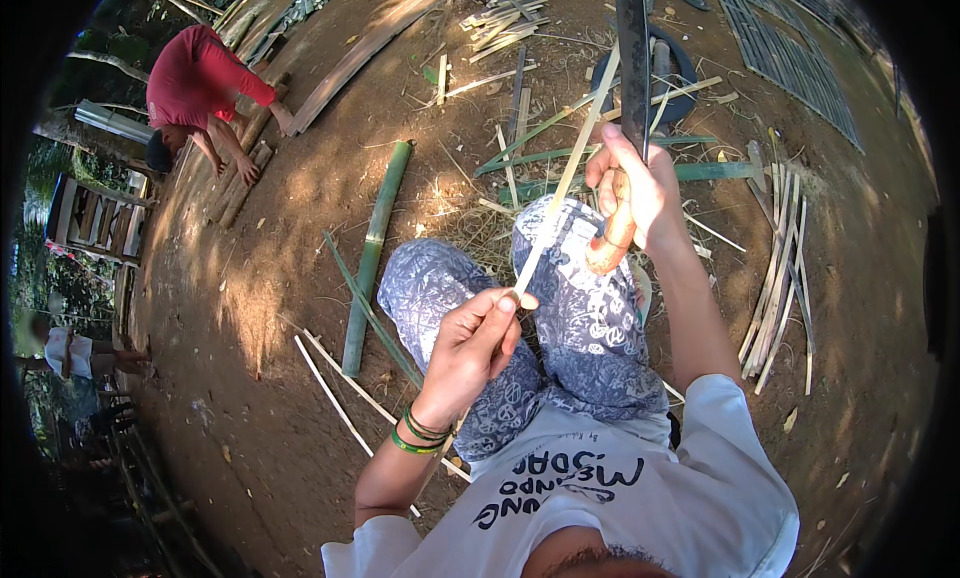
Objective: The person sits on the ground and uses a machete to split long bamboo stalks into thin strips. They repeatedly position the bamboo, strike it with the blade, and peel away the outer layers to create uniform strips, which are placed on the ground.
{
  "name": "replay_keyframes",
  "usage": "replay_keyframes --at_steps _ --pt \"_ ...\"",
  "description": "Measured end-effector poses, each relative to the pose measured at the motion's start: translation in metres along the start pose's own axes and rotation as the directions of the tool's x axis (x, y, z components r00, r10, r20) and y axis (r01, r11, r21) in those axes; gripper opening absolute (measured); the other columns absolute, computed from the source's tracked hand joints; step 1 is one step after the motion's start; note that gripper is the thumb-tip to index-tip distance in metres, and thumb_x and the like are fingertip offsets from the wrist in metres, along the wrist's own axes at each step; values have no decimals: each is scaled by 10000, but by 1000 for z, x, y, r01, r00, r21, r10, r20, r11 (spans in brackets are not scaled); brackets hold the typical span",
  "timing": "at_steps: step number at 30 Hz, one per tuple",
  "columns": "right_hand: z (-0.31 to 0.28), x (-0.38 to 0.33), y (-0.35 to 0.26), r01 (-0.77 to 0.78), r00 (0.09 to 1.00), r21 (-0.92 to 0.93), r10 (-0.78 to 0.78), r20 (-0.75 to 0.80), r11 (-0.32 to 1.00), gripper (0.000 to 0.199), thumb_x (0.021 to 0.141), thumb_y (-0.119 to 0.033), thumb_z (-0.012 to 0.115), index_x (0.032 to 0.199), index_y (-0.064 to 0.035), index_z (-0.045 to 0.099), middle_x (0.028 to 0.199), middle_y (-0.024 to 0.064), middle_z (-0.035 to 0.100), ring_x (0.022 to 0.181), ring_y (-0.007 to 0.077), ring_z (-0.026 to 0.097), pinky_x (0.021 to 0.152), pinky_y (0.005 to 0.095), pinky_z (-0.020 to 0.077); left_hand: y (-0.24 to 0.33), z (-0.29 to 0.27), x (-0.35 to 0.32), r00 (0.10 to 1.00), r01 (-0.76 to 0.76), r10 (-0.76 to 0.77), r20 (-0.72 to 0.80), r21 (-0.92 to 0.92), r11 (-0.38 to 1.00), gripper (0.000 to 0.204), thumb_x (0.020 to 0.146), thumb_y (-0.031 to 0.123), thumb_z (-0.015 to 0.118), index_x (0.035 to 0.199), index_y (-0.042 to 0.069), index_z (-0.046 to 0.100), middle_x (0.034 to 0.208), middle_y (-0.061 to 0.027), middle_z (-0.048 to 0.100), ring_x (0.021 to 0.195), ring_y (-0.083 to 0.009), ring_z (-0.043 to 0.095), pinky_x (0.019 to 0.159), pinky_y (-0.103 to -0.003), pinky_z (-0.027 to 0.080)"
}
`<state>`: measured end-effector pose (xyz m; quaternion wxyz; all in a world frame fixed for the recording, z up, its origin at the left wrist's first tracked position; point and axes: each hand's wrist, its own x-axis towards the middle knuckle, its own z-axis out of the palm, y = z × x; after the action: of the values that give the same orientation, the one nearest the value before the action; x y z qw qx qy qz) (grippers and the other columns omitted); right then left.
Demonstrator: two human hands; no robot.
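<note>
My left hand pinches the near end of a thin pale bamboo strip that slants up and away over my knees. My right hand grips the orange wooden handle of a long dark blade that points away from me. The blade's edge meets the strip just above my right hand. I sit on bare earth in blue patterned trousers and a white shirt.
A green bamboo pole lies to my left, thin pale splints beside it. A bundle of split strips lies at my right. More slats and offcuts lie ahead. A person in a red shirt bends over planks at far left.
</note>
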<state>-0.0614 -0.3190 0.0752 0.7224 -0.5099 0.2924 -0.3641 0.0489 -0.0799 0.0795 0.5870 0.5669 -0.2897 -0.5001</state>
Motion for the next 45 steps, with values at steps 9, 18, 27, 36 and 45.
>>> replay_keyframes --at_steps 9,18,27,36,45 --pt "-53 -59 36 403 912 -810 -264 315 427 552 890 -282 706 1382 -78 559 590 118 569 500 237 577 510 368 439 -50 26 34 998 48 -51 -40 -57 997 213 1069 172 463 1118 22 605 770 -4 575 529 -39 453 462 -194 343" --pt "-40 -83 60 521 854 -836 -99 511 172 903 889 -562 642 1560 -82 273 572 137 611 480 345 600 510 450 484 -70 39 45 982 -4 -2 -187 -27 1000 256 1041 149 512 829 27 587 651 38 520 512 -13 401 451 -208 298" --pt "-45 -75 63 487 874 -857 -88 479 169 895 912 -503 645 1546 -5 258 531 128 577 457 332 579 459 439 450 -67 34 44 992 56 -60 -115 -35 998 301 1040 164 534 778 33 599 583 63 462 512 1 360 454 -206 247" --pt "-44 -77 59 498 865 -856 -16 501 138 900 906 -464 673 1540 20 256 535 129 575 440 307 577 449 431 446 -76 36 54 991 -29 27 -129 -14 999 205 1040 156 540 954 23 670 674 59 503 529 3 353 455 -198 252" --pt "-46 -76 66 548 836 -826 -129 534 131 951 893 -512 675 1516 80 269 439 76 472 367 263 498 432 414 409 -72 39 50 986 14 -11 -167 19 1000 303 1038 165 536 777 26 602 601 63 469 526 -2 380 463 -209 280"
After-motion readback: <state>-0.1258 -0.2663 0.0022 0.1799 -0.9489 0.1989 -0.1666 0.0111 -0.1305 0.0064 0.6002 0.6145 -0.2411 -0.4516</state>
